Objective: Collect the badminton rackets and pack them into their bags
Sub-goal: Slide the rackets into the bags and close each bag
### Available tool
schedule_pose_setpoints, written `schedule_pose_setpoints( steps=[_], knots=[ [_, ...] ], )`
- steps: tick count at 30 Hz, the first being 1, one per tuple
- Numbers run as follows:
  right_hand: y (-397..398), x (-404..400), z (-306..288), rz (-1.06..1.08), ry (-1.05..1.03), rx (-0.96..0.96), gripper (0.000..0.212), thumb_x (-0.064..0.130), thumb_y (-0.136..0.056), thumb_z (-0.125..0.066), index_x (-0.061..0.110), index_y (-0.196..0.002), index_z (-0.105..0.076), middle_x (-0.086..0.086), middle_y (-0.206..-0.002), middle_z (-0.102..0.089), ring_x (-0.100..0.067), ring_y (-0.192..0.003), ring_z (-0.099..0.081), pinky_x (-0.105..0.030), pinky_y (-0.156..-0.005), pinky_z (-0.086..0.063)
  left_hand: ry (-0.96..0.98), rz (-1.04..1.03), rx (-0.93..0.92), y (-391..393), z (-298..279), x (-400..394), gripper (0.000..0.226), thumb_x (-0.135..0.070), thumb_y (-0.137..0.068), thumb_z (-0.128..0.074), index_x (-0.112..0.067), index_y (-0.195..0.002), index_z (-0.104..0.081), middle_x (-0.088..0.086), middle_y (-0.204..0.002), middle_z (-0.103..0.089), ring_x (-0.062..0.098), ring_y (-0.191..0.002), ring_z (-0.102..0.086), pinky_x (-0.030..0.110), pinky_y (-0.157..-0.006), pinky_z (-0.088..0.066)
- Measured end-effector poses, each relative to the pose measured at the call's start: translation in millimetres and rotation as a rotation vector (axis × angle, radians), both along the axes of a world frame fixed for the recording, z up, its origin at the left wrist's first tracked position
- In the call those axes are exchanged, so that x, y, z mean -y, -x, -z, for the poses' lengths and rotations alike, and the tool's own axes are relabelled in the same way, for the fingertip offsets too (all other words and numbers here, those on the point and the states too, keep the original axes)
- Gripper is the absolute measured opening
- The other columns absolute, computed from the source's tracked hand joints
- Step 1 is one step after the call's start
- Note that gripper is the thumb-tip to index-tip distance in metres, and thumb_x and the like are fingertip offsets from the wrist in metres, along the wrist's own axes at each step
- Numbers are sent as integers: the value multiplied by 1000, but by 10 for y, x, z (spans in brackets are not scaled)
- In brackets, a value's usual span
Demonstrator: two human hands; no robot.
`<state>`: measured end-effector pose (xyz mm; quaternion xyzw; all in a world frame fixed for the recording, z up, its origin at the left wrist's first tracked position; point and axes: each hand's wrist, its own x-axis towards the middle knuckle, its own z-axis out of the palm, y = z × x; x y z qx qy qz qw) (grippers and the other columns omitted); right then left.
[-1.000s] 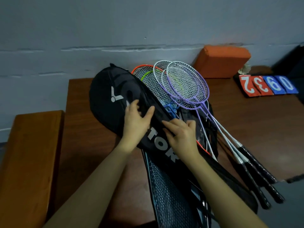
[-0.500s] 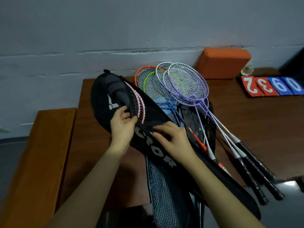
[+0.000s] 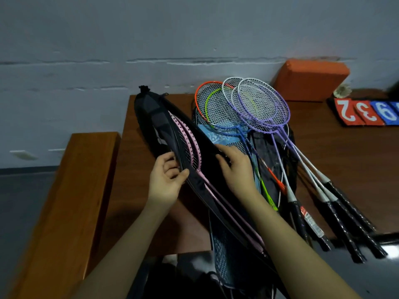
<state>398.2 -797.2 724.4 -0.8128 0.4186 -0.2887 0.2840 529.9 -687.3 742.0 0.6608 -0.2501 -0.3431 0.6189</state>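
A black racket bag (image 3: 151, 117) lies diagonally on the brown table (image 3: 336, 156), its long side spread apart. Pink rackets (image 3: 192, 147) show inside it, heads toward the wall. My left hand (image 3: 167, 182) grips the bag's near flap at its edge. My right hand (image 3: 236, 167) holds the far flap. To the right lies a fan of loose rackets: purple (image 3: 267, 106), white (image 3: 232, 87), orange (image 3: 199, 93), green and blue frames, their black handles (image 3: 345, 214) pointing to the lower right.
A mesh racket cover (image 3: 226, 255) and dark bags lie under the loose rackets. An orange block (image 3: 311, 79) leans on the wall, with a shuttlecock (image 3: 342, 91) and red and blue number cards (image 3: 367, 111) beside it. A wooden bench (image 3: 64, 201) stands at left.
The bag was closed under my hands; my hands have pulled its flaps apart, and the pink rackets inside have come into sight. The view has shifted to the left.
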Motion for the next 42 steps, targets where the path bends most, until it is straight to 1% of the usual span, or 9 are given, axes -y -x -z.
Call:
schedule_pose_setpoints(
  steps=[6,9,18,22,28,32,35,39,42],
  knots=[
    [-167,-200,-117,-161,252,-104,31,16,-88,-54,13,-118,-62,-1,-85,-61,-21,-79,-57,-36,-64,-43,-83,-145,217,-358,-140,110,59,-26,-74,-76,-12,-121,-42,2,-108,-51,14,-92,-55,24,-81,-49],
    [-196,-249,-126,-183,224,-66,31,15,-89,-55,12,-118,-62,-1,-85,-60,-21,-77,-58,-38,-62,-47,-51,-210,201,-519,-214,180,58,-35,-77,-72,-16,-122,-41,1,-112,-51,12,-96,-54,21,-82,-48],
    [-513,-205,-316,-178,105,-9,31,21,-90,-54,12,-118,-61,2,-99,-57,-12,-85,-56,-36,-79,-49,58,-159,83,-720,-220,173,35,-16,-82,-68,-18,-113,-52,7,-107,-63,19,-96,-63,41,-89,-52],
    [-860,-106,-475,-199,82,50,34,26,-88,-54,9,-117,-62,0,-104,-58,2,-87,-49,-25,-83,-45,92,-99,44,-762,-233,63,34,-9,-80,-69,-20,-108,-53,12,-104,-64,21,-92,-64,37,-87,-53],
    [-1466,10,-615,-215,101,132,36,22,-88,-58,10,-122,-59,-5,-111,-60,-4,-91,-50,-20,-83,-43,142,44,-50,-725,-253,-87,37,1,-82,-63,-29,-99,-52,15,-90,-60,15,-71,-59,22,-56,-51],
    [-1667,71,-658,-223,-89,98,29,21,-89,-59,13,-117,-63,-2,-114,-66,-12,-97,-60,-33,-92,-48,122,58,-74,-746,-239,-178,40,1,-80,-65,-32,-95,-50,1,-79,-54,-2,-58,-56,19,-52,-48],
    [-1708,71,-660,-216,-143,116,20,17,-87,-62,14,-105,-70,-1,-104,-69,-13,-93,-64,-36,-89,-50,121,95,-69,-806,-235,-221,39,1,-80,-66,-32,-96,-50,2,-78,-54,-2,-57,-55,18,-52,-46],
    [-1761,49,-690,-162,-235,289,13,4,-81,-67,11,-91,-70,-1,-89,-70,-9,-82,-64,-23,-80,-50,94,147,11,-931,-216,-231,35,-7,-78,-70,-22,-106,-55,5,-84,-55,5,-67,-55,19,-64,-47],
    [-1781,38,-706,-182,-194,246,18,3,-80,-66,9,-96,-71,-3,-92,-70,-10,-84,-63,-23,-82,-49,94,55,197,-1123,-214,-205,33,-19,-83,-66,-22,-114,-55,2,-102,-57,3,-83,-57,21,-76,-48]
  ],
)
